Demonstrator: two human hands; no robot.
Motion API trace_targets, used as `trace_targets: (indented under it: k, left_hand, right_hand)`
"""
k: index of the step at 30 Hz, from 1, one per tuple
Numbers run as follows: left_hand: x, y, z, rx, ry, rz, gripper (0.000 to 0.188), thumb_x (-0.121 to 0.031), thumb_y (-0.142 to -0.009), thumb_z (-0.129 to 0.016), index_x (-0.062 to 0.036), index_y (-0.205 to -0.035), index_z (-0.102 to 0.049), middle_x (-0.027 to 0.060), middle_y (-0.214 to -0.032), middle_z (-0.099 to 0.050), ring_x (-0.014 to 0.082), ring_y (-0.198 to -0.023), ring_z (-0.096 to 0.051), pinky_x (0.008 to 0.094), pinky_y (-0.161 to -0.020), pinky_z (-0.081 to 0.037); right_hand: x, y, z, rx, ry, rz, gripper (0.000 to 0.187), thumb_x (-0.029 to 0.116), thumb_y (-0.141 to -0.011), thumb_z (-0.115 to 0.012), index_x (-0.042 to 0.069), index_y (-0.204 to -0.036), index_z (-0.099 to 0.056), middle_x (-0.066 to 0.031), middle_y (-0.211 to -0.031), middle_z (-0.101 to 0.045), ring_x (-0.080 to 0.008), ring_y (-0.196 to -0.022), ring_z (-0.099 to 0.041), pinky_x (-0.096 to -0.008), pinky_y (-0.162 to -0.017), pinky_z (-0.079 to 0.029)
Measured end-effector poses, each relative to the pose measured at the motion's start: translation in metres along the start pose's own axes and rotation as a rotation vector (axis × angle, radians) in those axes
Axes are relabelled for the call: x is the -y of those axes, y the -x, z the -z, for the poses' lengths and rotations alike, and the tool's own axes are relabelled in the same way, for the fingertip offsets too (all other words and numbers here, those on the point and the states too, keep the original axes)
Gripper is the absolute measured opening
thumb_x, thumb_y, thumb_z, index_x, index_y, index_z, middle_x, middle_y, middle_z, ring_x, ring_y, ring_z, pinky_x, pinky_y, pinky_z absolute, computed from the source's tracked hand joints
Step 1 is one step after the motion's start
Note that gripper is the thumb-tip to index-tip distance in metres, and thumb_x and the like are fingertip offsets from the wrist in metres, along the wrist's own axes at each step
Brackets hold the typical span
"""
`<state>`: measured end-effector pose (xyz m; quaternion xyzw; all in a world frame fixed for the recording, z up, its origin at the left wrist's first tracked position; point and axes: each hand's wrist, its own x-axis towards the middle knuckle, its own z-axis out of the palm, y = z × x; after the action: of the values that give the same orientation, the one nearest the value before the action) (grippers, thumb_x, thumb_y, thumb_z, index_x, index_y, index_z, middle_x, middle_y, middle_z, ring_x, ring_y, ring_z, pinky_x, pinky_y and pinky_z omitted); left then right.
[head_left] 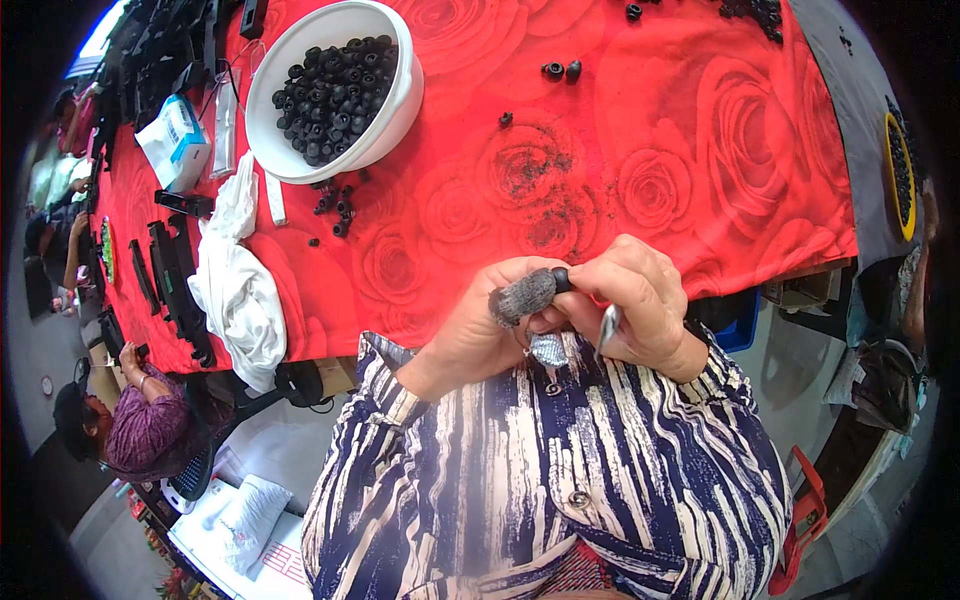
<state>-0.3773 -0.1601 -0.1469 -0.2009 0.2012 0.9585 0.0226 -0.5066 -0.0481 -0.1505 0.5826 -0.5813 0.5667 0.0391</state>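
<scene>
My left hand (470,328) and my right hand (640,305) meet in front of my chest, at the table's near edge. A dark grey, dusty, fuzzy-looking cover (524,298) sits at my left thumb; I cannot tell its kind. Against its tip is a small black round part (563,280), pinched between the two hands. From my right hand's curled fingers a slim shiny metal tool (607,328) points downward; its kind is unclear. Below the left fingers shows a silvery-grey wrapped piece (547,348), perhaps around a fingertip.
A white bowl (400,125) of small black parts stands at the far left on the red rose-patterned cloth (440,270). Black crumbs (545,170) and loose parts lie ahead. A white cloth (240,300), a box (178,145) and black strips are left. Another person (155,425) sits at left.
</scene>
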Motion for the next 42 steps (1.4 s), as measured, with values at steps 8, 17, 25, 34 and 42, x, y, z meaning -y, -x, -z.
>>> trace_targets:
  k: [8, 17, 25, 34, 42]
  left_hand:
    - [-0.003, 0.001, 0.000, 0.047, -0.021, -0.041, 0.021, -0.015, -0.091, -0.053, -0.0008, -0.106, -0.059, 0.0018, -0.085, -0.059, 0.0065, -0.071, -0.051, 0.0184, -0.060, -0.039]
    - [-0.002, 0.004, 0.000, -0.066, -0.084, -0.099, 0.022, -0.009, -0.089, -0.058, 0.0014, -0.109, -0.058, 0.0038, -0.089, -0.061, 0.0075, -0.073, -0.055, 0.0199, -0.065, -0.045]
    - [-0.003, 0.007, -0.003, -0.154, -0.345, -0.226, 0.020, -0.007, -0.086, -0.062, 0.0018, -0.104, -0.061, 0.0020, -0.090, -0.062, 0.0054, -0.080, -0.057, 0.0185, -0.067, -0.047]
    - [-0.002, 0.003, -0.004, -0.192, -0.704, -0.491, 0.023, 0.004, -0.076, -0.068, 0.0026, -0.099, -0.064, 0.0078, -0.095, -0.063, 0.0115, -0.083, -0.060, 0.0230, -0.072, -0.050]
    - [-0.009, -0.003, -0.002, -0.151, -1.380, -0.884, 0.036, 0.001, -0.066, -0.074, -0.0031, -0.101, -0.065, 0.0150, -0.089, -0.064, 0.0245, -0.078, -0.065, 0.0298, -0.063, -0.052]
  right_hand:
    - [0.001, -0.005, 0.001, 0.053, -0.113, -0.044, 0.033, -0.003, -0.068, -0.073, -0.004, -0.099, -0.060, -0.0089, -0.071, -0.059, -0.0185, -0.052, -0.054, -0.0284, -0.044, -0.040]
    - [0.004, -0.003, 0.004, 0.000, -0.050, -0.107, 0.037, -0.002, -0.061, -0.074, -0.001, -0.095, -0.061, -0.0065, -0.067, -0.056, -0.0198, -0.051, -0.053, -0.0304, -0.044, -0.041]
    - [0.015, -0.003, 0.020, 0.103, -0.347, -0.445, 0.036, 0.010, -0.077, -0.067, -0.004, -0.107, -0.054, -0.0137, -0.080, -0.054, -0.0240, -0.063, -0.054, -0.0323, -0.055, -0.043]
    - [0.018, -0.001, 0.025, 0.152, -0.385, -0.741, 0.027, 0.007, -0.081, -0.065, -0.001, -0.105, -0.055, -0.0090, -0.080, -0.055, -0.0157, -0.067, -0.054, -0.0269, -0.059, -0.042]
    - [0.019, -0.008, 0.014, 0.131, -0.560, -0.982, 0.022, 0.010, -0.081, -0.069, 0.001, -0.098, -0.060, -0.0046, -0.081, -0.061, -0.0080, -0.075, -0.057, -0.0231, -0.065, -0.045]
